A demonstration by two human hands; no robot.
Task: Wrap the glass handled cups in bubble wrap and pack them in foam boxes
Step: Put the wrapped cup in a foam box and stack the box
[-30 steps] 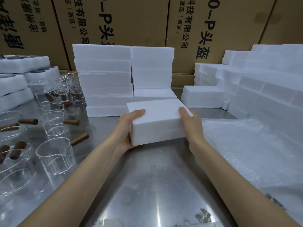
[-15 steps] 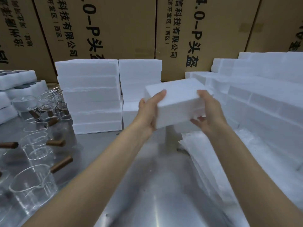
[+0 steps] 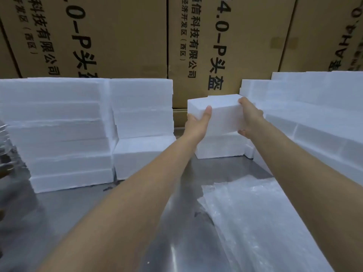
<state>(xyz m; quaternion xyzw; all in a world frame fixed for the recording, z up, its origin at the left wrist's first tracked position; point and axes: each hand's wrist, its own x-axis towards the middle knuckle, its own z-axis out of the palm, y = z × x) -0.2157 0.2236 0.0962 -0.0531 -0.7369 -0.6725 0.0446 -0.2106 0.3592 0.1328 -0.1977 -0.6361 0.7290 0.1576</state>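
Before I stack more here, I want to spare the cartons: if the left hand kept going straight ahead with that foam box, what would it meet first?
Probably the brown printed cardboard carton behind; the left hand grips the white foam box, though depth is unclear.

Even, soft indoor light, slightly blurred.
Glare streaks the bench (image 3: pixel 172 250) below the grip; edges bow, foam whites wash out.
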